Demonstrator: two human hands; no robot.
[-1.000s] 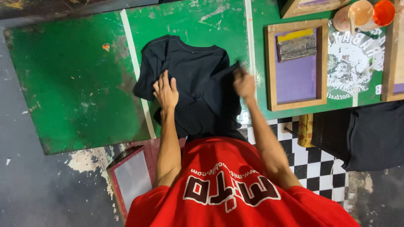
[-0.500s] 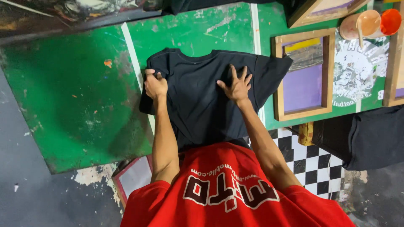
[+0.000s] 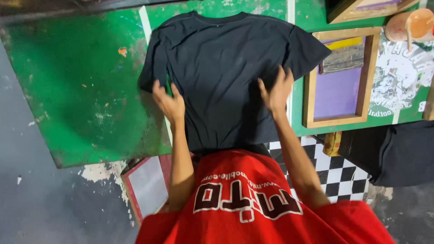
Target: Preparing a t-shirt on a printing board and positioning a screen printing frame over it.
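Observation:
A black T-shirt (image 3: 226, 68) lies spread flat on the green table (image 3: 81, 90), collar at the far edge, hem hanging over the near edge. My left hand (image 3: 168, 102) rests on the shirt's left side just below the sleeve, fingers apart. My right hand (image 3: 275, 90) presses on the shirt's right side under the other sleeve, fingers spread. Neither hand grips the cloth that I can see.
A wooden printing frame with a purple screen (image 3: 339, 81) lies right of the shirt. An orange cup (image 3: 413, 25) stands at the far right. A dark cloth pile (image 3: 393, 153) sits low right. A red-framed screen (image 3: 144, 185) leans under the table over checkered floor.
The shirt went from bunched to spread flat with both sleeves out. My hands slid outward and down along its sides; the view has moved closer.

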